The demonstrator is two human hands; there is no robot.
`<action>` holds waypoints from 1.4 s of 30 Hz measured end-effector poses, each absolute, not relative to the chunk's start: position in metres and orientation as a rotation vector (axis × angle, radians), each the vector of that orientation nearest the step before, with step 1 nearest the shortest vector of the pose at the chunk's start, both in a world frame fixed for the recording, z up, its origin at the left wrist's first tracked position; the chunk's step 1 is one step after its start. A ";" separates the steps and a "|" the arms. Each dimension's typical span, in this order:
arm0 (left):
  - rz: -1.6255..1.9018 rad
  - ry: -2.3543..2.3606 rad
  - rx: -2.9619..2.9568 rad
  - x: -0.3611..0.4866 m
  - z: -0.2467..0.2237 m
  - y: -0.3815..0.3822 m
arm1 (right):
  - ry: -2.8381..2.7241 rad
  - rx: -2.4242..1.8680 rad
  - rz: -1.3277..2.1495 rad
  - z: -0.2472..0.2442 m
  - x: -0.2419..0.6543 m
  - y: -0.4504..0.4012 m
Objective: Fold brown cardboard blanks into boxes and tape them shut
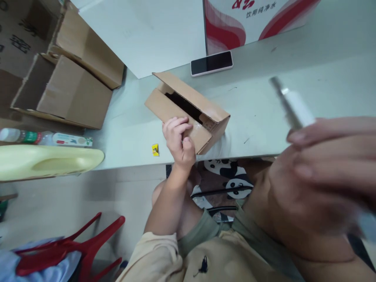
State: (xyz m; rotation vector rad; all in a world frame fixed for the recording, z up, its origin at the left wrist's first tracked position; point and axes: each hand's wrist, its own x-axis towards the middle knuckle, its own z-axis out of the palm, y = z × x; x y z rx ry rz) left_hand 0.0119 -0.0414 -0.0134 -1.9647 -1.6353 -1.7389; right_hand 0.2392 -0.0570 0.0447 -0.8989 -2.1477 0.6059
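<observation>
A small brown cardboard box (216, 131) stands tilted near the front edge of the table, its top flap lifted and a dark gap showing inside. My left hand (179, 139) grips the near panel of this box, fingers curled over it by the gap. Raised close to the camera on the right, my right hand (326, 172) is closed around a slim white-and-metal tool (302, 109) that resembles a utility knife. Motion blurs the tool, and its metal end points up and left, apart from the box.
A yellow wrapped packet (155, 150) lies left of my left hand. Behind the box are a phone-like device (211, 64) and large white cartons (141, 31). Open cardboard boxes (76, 94), a bottle (22, 136) and a pale yellow container (53, 158) line the left. A red chair (88, 243) stands below.
</observation>
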 end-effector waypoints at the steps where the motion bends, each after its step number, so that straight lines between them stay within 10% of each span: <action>1: -1.740 -1.638 -1.968 0.011 -0.013 -0.041 | -2.145 -0.966 0.587 0.041 0.237 -0.048; 12: -1.922 -1.500 -2.035 -0.007 -0.019 -0.033 | -1.957 -1.815 0.557 -0.027 0.204 0.010; 27: -2.935 -2.095 -1.351 -0.064 -0.027 -0.024 | -2.234 -1.775 0.641 -0.028 0.198 0.001; 42: -2.915 -2.220 -1.281 -0.056 -0.037 -0.011 | -2.016 -1.603 0.655 -0.029 0.195 0.028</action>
